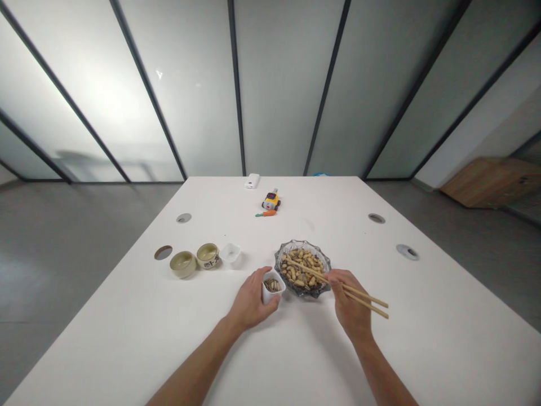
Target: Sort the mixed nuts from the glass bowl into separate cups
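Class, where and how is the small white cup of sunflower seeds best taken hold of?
Probably round the outer walls of the small white cup, with the left hand coming from the left. Its open top exposes the sunflower seeds, so keep fingers outside; the glass bowl crowds its right side.

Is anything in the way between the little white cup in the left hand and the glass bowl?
Nothing that shows. The white cup sits right beside the glass bowl, and the left hand grips it from the left; the chopsticks reach over the bowl from the right.
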Demonstrator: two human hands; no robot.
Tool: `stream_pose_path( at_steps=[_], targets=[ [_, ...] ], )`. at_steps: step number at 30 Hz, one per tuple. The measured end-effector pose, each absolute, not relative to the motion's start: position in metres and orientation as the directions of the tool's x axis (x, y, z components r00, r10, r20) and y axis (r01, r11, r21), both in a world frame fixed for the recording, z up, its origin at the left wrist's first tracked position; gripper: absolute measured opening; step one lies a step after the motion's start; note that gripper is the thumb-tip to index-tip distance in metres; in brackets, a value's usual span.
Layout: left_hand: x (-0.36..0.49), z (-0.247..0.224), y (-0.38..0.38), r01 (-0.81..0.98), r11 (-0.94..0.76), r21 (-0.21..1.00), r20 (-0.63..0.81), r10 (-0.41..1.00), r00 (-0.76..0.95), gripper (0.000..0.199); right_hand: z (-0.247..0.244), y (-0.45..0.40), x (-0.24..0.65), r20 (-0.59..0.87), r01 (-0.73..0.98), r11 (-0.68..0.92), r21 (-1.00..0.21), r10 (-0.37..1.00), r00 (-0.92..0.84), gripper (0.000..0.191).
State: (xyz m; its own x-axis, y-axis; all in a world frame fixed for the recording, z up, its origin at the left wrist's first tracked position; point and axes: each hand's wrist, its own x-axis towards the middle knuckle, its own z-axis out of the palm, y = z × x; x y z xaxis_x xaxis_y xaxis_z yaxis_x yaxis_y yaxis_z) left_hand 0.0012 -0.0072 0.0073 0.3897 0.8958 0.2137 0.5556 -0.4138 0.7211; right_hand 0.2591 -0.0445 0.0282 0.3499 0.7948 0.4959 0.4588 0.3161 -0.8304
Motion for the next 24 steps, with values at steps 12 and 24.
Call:
stream_pose_path(
  at_steps=[12,24],
  targets=[
    [0.001,0.008,-0.008,0.549,-0.418,0.723,0.225,0.895,0.385,0.064,0.019,-0.036,0.247,0.620,0.588,0.424,-0.689,0.765,0.174,0.026],
    [0.001,0.008,-0.008,0.555,-0.421,0.717,0.224,0.894,0.388,0.065,0.030,-0.042,0.254,0.524,0.490,0.315,-0.813,0.763,0.379,0.033]
  ],
)
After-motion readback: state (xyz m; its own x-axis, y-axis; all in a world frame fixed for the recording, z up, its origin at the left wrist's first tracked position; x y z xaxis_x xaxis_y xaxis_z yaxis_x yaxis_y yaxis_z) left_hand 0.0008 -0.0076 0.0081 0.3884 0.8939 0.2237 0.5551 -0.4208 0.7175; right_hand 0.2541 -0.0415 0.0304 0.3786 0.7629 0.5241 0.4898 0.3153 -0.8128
